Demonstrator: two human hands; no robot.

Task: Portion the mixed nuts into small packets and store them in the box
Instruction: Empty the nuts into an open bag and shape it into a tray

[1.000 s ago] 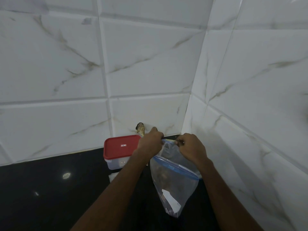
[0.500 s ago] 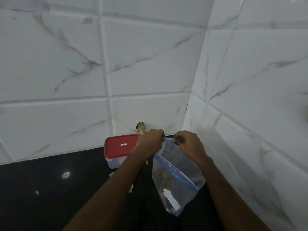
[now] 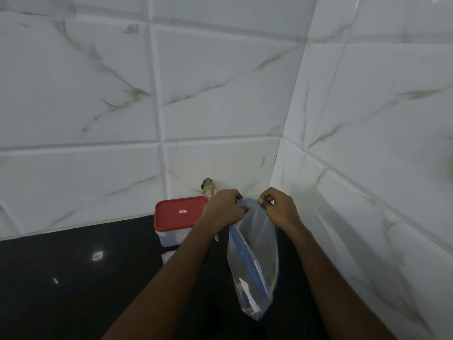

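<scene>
A clear zip bag [image 3: 255,261] with a blue seal strip hangs in front of me above the black counter. My left hand [image 3: 224,208] grips its top left corner and my right hand [image 3: 277,208] pinches the top right edge. Dark nuts and a white label show dimly near the bag's bottom. A clear plastic box [image 3: 171,235] with a red lid [image 3: 180,213] stands on the counter to the left of my left hand, its lid on. A wooden spoon [image 3: 207,187] leans up behind the box, half hidden by my left hand.
White marble-pattern tiled walls meet in a corner just behind and to the right of the bag. The black glossy counter [image 3: 73,278] stretches to the left. A small white packet [image 3: 166,257] lies on the counter in front of the box.
My hands have drawn closer together at the bag's top. The bag's mouth has narrowed and the bag now hangs more upright and folded.
</scene>
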